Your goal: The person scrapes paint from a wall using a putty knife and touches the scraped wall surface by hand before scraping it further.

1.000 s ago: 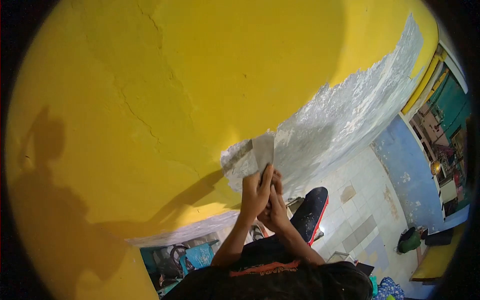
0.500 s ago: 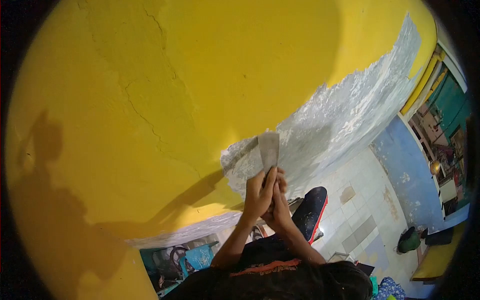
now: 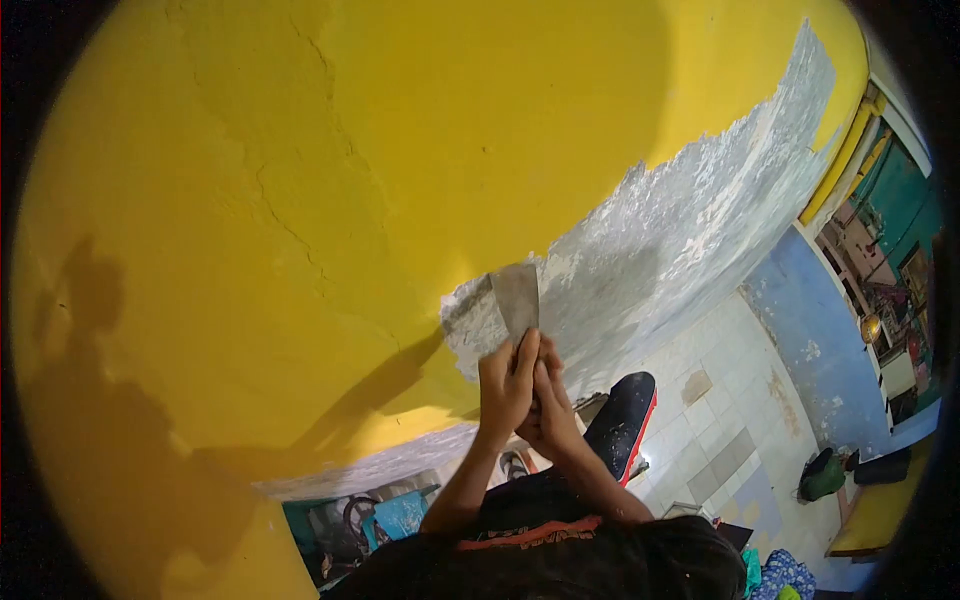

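Note:
Both of my hands are wrapped round the handle of a paint scraper [image 3: 517, 298]. My left hand [image 3: 507, 388] is closed on the near side of the handle, and my right hand [image 3: 548, 405] is closed beside it, the two touching. The handle itself is mostly hidden by my fingers. The wide grey blade points up, its edge against the wall where the yellow paint [image 3: 420, 180] meets the bare grey-white patch [image 3: 640, 250]. Ragged paint edges run from there up to the right.
Thin cracks run down the yellow paint on the left. Below lie a tiled floor [image 3: 700, 440] and my leg in dark trousers [image 3: 620, 420]. A low blue wall [image 3: 800, 340] stands at right. Blue cloth [image 3: 400, 515] and bags lie at lower left, a patterned cloth [image 3: 785, 575] at lower right.
The scraper and both hands have shifted a little to the left along the paint edge, and the blade leans more to the left. Both hands keep their hold.

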Demonstrator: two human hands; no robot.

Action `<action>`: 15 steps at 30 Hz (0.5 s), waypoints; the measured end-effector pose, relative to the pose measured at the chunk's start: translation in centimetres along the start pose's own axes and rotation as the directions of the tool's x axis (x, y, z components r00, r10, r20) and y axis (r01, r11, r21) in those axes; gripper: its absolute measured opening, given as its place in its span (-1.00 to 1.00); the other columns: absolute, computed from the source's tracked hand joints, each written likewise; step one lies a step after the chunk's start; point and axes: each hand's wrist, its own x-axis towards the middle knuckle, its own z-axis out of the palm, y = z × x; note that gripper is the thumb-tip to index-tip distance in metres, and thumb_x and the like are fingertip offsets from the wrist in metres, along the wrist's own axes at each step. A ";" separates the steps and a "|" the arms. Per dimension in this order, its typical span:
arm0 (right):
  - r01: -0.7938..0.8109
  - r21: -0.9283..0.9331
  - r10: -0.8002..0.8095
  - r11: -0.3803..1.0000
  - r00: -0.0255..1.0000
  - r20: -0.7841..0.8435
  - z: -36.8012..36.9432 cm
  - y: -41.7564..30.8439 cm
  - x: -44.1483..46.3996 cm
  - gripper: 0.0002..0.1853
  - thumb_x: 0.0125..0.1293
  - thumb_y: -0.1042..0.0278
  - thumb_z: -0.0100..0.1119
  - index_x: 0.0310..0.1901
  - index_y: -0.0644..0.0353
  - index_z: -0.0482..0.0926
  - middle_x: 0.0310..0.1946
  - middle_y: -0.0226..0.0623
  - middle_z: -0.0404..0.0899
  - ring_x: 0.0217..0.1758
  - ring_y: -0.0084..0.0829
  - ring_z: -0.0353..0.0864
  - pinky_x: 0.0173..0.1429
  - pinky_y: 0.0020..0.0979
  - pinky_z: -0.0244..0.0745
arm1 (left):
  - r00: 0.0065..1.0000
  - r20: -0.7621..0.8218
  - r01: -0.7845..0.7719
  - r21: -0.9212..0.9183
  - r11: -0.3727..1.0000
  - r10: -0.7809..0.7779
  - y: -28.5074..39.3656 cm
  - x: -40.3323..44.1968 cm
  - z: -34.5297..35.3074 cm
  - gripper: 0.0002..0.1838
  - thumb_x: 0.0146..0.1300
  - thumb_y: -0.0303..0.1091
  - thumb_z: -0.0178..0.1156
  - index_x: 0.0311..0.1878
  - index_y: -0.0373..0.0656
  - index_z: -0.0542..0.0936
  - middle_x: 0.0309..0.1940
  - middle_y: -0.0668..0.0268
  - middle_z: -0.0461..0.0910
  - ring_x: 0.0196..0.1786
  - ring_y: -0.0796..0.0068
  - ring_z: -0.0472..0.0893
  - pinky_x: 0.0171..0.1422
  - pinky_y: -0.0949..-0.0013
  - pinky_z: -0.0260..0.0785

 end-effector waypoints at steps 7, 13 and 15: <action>0.067 0.972 -0.553 0.225 0.830 0.071 3.9 7.7 3.4 -0.54 0.43 0.08 -0.28 0.29 0.00 0.05 -0.20 -0.37 0.36 -0.33 -0.59 0.43 -0.39 -0.49 0.37 | 0.996 0.011 0.088 -0.092 0.992 -0.087 -1.6 -1.8 -0.4 -0.64 0.36 -0.26 -0.05 -0.44 -0.35 0.50 -0.66 0.30 0.51 -0.58 0.64 0.47 -0.46 0.56 0.31; -0.004 0.874 -0.155 0.485 0.984 0.091 1.7 1.1 1.2 -0.56 0.41 0.03 -0.24 0.23 0.00 0.12 -0.54 -0.57 0.23 -0.68 -0.76 0.12 -0.67 -0.72 0.03 | 0.989 0.056 0.142 -0.152 0.978 -0.135 0.5 0.5 -0.7 -0.61 0.39 -0.21 -0.12 -0.36 -0.36 0.50 -0.62 0.31 0.51 -0.57 0.65 0.46 -0.45 0.57 0.30; -0.020 0.906 -0.166 0.423 0.981 0.099 1.7 1.3 1.3 -0.57 0.41 0.05 -0.22 0.22 0.00 0.13 -0.57 -0.58 0.20 -0.70 -0.76 0.08 -0.68 -0.71 -0.01 | 0.991 0.057 0.126 -0.173 0.977 -0.117 0.7 0.4 -0.5 -0.61 0.39 -0.20 -0.11 -0.36 -0.36 0.50 -0.63 0.31 0.51 -0.57 0.65 0.46 -0.45 0.57 0.30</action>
